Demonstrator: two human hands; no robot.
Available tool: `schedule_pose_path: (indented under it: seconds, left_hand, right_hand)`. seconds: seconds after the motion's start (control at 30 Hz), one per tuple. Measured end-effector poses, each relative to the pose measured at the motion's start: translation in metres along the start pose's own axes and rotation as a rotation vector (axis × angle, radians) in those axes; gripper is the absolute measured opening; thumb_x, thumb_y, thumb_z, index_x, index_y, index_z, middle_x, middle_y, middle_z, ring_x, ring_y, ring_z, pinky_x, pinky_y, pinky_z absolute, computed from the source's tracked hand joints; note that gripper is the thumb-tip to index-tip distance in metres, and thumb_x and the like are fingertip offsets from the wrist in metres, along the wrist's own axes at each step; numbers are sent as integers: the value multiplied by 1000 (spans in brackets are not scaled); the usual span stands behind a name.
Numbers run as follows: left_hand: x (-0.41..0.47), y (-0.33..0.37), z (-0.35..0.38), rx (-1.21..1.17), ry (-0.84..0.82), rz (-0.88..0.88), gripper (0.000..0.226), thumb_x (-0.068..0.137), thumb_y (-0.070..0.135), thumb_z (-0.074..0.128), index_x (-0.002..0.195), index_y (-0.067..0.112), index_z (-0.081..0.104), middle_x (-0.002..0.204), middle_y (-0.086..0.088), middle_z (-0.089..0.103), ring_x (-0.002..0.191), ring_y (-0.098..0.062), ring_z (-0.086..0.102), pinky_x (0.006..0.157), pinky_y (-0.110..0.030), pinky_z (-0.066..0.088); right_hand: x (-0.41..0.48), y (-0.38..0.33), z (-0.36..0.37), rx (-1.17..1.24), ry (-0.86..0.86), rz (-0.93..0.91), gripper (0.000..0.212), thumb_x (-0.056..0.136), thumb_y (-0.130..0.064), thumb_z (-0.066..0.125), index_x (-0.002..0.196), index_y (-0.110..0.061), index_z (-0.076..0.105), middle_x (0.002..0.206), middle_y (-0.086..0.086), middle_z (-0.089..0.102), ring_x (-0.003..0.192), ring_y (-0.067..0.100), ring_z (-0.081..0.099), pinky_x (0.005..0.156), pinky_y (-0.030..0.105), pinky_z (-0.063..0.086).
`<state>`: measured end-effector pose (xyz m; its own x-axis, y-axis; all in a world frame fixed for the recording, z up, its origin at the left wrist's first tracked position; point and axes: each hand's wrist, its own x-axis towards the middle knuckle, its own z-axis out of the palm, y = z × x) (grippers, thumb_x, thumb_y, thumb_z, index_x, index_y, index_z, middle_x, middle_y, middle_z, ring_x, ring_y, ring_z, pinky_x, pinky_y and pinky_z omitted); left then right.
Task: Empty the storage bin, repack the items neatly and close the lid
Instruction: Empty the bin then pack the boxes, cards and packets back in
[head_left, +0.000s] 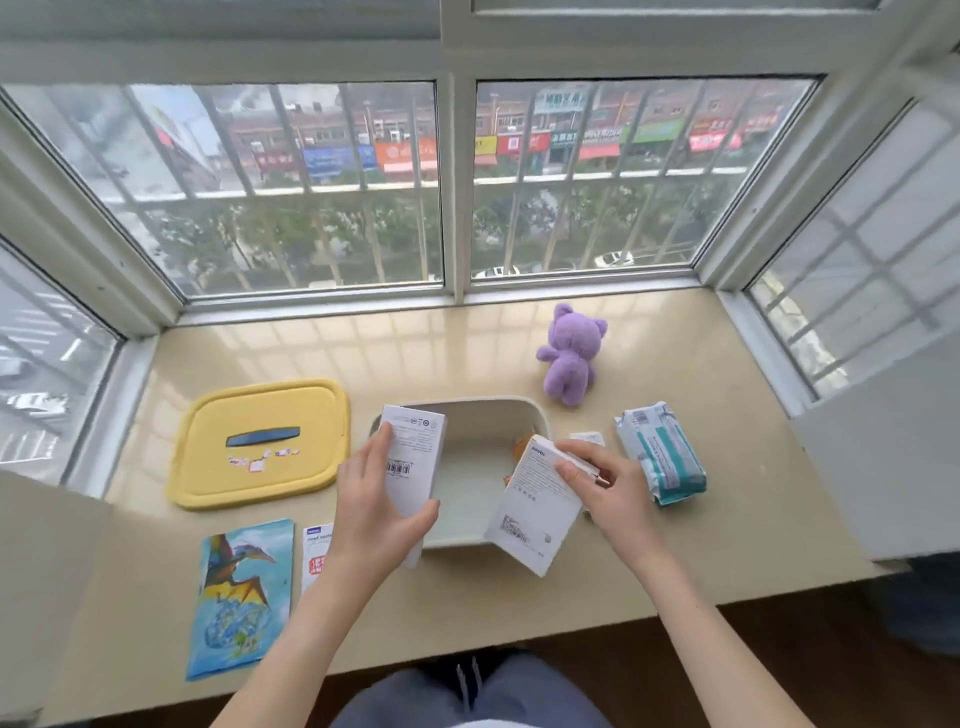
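Over the bin (467, 415), the left hand (382, 499) grips a white box (415, 457) and the right hand (608, 486) pinches a second box (537, 514); dropped in together, they could jam

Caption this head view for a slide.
Left hand grips one white box, right hand a second white box, at the open bin; yellow lid, purple plush and teal-and-white pack lie around it.

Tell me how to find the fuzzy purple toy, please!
Start at the wide beige windowsill under the big window. At its middle stands an open white bin, and just behind the bin's right corner, toward the glass, is the plush toy. It is the only soft purple thing there, with two pointed ears; the nearby packet is white and teal.
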<state>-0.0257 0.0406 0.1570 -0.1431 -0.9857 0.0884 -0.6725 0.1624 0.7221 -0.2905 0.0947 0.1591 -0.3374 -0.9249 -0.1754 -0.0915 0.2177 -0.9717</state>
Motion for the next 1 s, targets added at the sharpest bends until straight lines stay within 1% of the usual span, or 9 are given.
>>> schedule_pose_path:
  seconds: [0.13,0.23,0.33,0.4,0.47,0.63,0.73,0.9,1.0]
  left_hand:
    - [-9,-7,2,-3,-43,44,96,64,34,71,149,13,33,137,-5,45,117,-15,34,101,-27,27]
    - [-12,-12,6,0,-57,46,97,67,25,80,149,13,32,137,-8,45,120,-18,33,103,-30,28]
    - [-13,-11,12,13,-69,25,98,67,21,84,149,14,32,136,-9,46,122,-22,34,104,-32,29]
    - [-13,-8,19,19,-79,27,98,66,28,82,149,14,32,137,-9,46,122,-23,35,103,-32,29]
    - [-14,-1,28,32,-81,34,98,64,37,74,149,13,33,137,-10,46,122,-24,37,102,-30,28]
    - [-22,28,62,32,-46,-8,98,62,37,70,149,11,34,138,-11,46,125,-28,39,103,-28,27]
    - [-30,52,94,40,-34,-14,100,62,39,71,150,12,33,138,-10,45,124,-25,38,102,-28,28]
    - [-45,105,169,36,-9,-73,100,64,53,65,148,9,35,136,-8,47,120,-18,39,103,-32,33]
    - [-48,142,217,-5,-29,-140,100,64,46,71,149,10,32,135,-6,47,120,-20,40,104,-30,32]
  right_hand:
    - [-19,12,-2,-8,53,17,20,86,-14,74,104,-22,75,107,1,72,93,10,68,74,21,54]
    - [-29,19,-12,-55,77,58,23,83,-14,77,104,-25,75,110,-6,71,100,8,66,81,30,58]
    - [-37,26,-31,-62,112,92,25,82,-12,78,103,-24,75,107,-11,72,99,9,68,82,37,59]
    - [-38,30,-45,-63,126,105,25,82,-12,77,103,-25,74,108,-9,72,99,10,68,80,36,60]
    - [-36,33,-60,-81,121,102,25,83,-14,77,105,-25,74,111,-6,72,100,9,67,77,30,59]
    - [-22,39,-100,-72,94,79,23,84,-13,76,105,-23,73,108,-8,72,97,8,68,71,19,55]
    - [-8,50,-133,-66,56,79,23,84,-18,76,106,-25,73,114,-6,69,103,11,65,69,18,54]
    - [17,70,-207,-33,10,118,22,84,-21,77,102,-34,74,114,-10,69,103,11,67,76,24,57]
    - [27,75,-256,-39,-11,154,21,85,-20,75,103,-31,73,110,-10,71,96,9,69,69,20,55]
